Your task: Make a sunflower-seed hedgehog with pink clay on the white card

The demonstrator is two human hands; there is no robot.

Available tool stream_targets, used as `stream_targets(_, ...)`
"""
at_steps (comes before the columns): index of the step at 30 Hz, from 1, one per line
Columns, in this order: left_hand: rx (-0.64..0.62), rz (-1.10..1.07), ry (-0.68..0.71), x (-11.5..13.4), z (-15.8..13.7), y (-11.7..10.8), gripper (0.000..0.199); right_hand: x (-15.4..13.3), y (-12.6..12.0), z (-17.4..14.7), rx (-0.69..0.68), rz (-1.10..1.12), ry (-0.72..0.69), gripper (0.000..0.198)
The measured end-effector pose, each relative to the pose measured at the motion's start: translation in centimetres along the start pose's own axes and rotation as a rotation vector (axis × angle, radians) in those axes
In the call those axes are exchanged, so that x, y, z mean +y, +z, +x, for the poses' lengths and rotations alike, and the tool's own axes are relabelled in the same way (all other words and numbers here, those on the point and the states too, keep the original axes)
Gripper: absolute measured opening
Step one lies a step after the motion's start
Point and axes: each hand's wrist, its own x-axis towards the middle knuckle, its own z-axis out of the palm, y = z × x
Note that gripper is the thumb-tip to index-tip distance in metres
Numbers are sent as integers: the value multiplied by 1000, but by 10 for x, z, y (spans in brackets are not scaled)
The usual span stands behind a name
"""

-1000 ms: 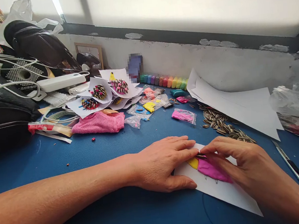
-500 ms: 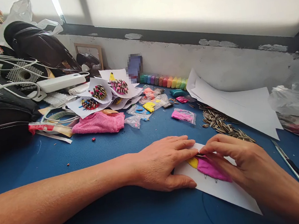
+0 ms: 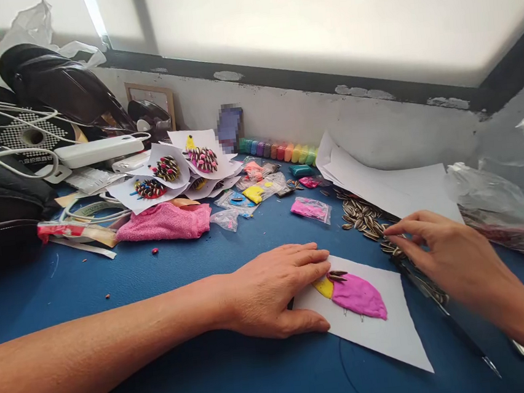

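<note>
My left hand [image 3: 275, 291] lies flat, fingers stretched out, and presses the left side of a white sheet of paper [image 3: 392, 344]. On the sheet is a flat clay shape, its body pink [image 3: 362, 298] and its front end yellow [image 3: 324, 287]. A few striped sunflower seeds [image 3: 337, 275] stick into the clay where the two colours meet. My right hand [image 3: 434, 251] is at the loose pile of sunflower seeds [image 3: 361, 215], thumb and forefinger pinched together at its near edge. Whatever is between those fingertips is too small to make out.
Finished seed-and-clay figures on paper [image 3: 200, 159] lie behind a pink cloth [image 3: 167, 223]. Bagged clay [image 3: 310, 209], coloured clay tubs [image 3: 280, 151] and more white sheets [image 3: 395, 183] are at the back. A slim dark tool [image 3: 465, 331] lies beneath my right wrist.
My right hand has left the clay shape and moved right to the seed pile, uncovering the pink body and the seeds in it. My left hand still holds the paper down.
</note>
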Motion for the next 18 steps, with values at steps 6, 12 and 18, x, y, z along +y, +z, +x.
stream_targets(6,-12,-7,-11,1,0,-2,73,6,19,0,-76,15,-41,38)
stream_targets(12,-22,-11,-23,2,0,-1,73,5,23,2,-114,28,-81,30)
stream_targets(18,-32,-1,-35,3,0,-2,74,2,31,8,-110,36,-117,31)
